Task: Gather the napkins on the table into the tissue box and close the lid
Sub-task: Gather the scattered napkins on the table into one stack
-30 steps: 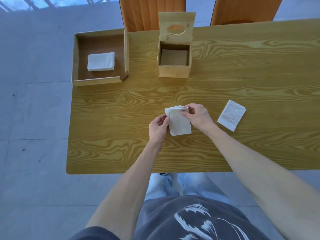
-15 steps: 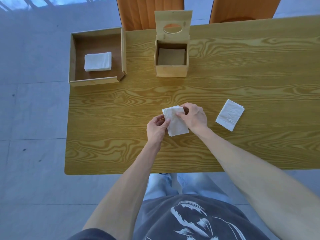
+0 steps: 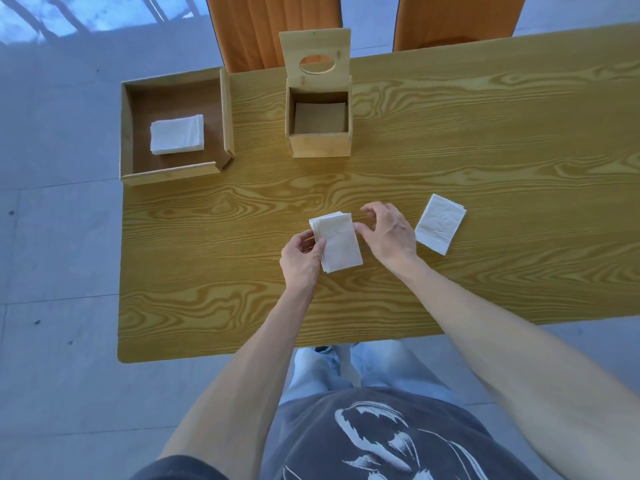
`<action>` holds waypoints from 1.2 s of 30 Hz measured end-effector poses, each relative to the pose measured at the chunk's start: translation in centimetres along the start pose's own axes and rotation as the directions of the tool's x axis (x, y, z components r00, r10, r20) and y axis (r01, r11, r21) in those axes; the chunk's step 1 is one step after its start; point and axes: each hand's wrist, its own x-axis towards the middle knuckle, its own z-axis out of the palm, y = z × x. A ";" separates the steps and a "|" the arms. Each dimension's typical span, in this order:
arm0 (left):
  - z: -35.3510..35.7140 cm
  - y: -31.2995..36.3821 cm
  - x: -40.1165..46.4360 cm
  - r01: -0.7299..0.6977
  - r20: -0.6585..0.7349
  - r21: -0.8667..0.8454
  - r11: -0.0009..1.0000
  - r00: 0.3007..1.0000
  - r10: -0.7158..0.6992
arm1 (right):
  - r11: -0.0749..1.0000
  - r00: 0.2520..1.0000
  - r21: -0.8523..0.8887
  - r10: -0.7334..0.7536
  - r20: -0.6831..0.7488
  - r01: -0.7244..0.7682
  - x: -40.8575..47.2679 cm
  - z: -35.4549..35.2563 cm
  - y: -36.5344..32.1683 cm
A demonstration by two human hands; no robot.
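Napkins are only partly gathered: the square light-wood tissue box (image 3: 318, 124), well beyond both hands, shows a bare brown bottom, and its hinged wooden lid with the oval slot (image 3: 316, 56) stands upright, so filling and closing are both left to do. The left hand (image 3: 300, 259) pinches the left edge of a small stack of white folded paper napkins (image 3: 337, 244); how many sheets it holds I cannot tell. The right hand (image 3: 389, 233) hovers just right of that stack, fingers loosely spread, gripping nothing, thumb close to the edge. One more white folded napkin (image 3: 440, 228) lies flat just right of the right hand. A third white pile (image 3: 177, 134) sits in the shallow open wooden tray (image 3: 227, 116), far to the left. Count: three napkin groups, one box, one tray.
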 end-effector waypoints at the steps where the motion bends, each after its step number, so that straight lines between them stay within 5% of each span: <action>1: 0.1 0.0 -0.1 -0.020 -0.019 0.037 0.999 1.000 0.021 | 1.000 1.000 -0.010 0.009 -0.015 -0.009 -0.1 -0.5 0.6; 15: 1.3 0.5 -0.6 -0.053 -0.071 0.243 0.969 0.995 0.073 | 0.940 0.935 -0.102 0.305 -0.178 -0.326 0.7 -6.9 7.9; 36: 1.6 0.7 -1.0 -0.036 -0.065 0.286 0.957 0.996 0.056 | 0.846 0.845 -0.002 0.533 -0.044 -0.534 1.8 -6.9 8.7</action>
